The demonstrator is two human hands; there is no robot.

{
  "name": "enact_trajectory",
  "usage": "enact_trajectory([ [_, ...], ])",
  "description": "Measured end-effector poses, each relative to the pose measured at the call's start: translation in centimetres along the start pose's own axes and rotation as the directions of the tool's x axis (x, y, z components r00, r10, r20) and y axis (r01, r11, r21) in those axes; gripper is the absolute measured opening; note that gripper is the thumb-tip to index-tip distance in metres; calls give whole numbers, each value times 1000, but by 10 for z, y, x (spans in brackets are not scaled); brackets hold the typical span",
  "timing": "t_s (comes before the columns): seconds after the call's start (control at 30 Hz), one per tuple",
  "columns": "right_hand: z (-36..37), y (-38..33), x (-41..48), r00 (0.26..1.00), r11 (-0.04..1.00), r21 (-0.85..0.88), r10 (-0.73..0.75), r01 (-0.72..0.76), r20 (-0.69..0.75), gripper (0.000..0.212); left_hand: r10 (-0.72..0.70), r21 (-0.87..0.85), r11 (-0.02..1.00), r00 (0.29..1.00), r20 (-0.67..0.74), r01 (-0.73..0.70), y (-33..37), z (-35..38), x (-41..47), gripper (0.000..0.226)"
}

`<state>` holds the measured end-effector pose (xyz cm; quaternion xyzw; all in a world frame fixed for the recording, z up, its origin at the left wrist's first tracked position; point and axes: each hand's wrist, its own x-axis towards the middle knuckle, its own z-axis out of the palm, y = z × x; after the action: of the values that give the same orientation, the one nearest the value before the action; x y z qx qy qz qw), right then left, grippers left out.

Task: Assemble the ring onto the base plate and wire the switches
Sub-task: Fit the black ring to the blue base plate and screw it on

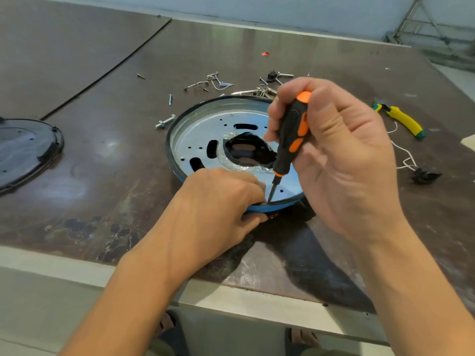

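Your right hand (pixel 341 155) grips the orange-black screwdriver (pixel 293 134), its tip down on the ring (pixel 280 204) at the near edge of the base plate (pixel 195 134). Your left hand (pixel 216 204) pinches that rim beside the tip.

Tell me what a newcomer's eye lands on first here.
The right hand grips an orange-black screwdriver, centre frame, its tip at the near rim of the round metal plate. The left hand holds that rim beside the tip. Loose screws lie scattered beyond the plate.

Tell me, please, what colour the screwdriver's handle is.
The screwdriver handle is black with orange patches, best seen in the head view.
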<state>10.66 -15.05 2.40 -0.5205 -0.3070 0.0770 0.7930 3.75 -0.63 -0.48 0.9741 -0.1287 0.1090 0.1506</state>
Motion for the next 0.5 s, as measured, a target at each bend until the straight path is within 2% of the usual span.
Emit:
enact_trajectory([
  [0.07, 2, 0, 1, 999, 998, -50, -43, 41, -30, 8, -4, -8, 1000, 1000, -2, 4, 0, 1, 0, 16],
  [0.17, 3, 1, 2, 996, 996, -50, -70, 67, -61, 21, -17, -8, 1000, 1000, 2, 17, 0, 2, -1, 17],
  [0.37, -2, 0, 3, 1000, 999, 48, 13, -14, 23, 33, -25, -4, 1000, 1000, 8, 25, 2, 0, 0, 18],
  [0.5, -1, -1, 2, 999, 996, -76, -46, 46, 7, 10, -23, -8, 1000, 1000, 20, 23, 2, -1, -1, 16],
])
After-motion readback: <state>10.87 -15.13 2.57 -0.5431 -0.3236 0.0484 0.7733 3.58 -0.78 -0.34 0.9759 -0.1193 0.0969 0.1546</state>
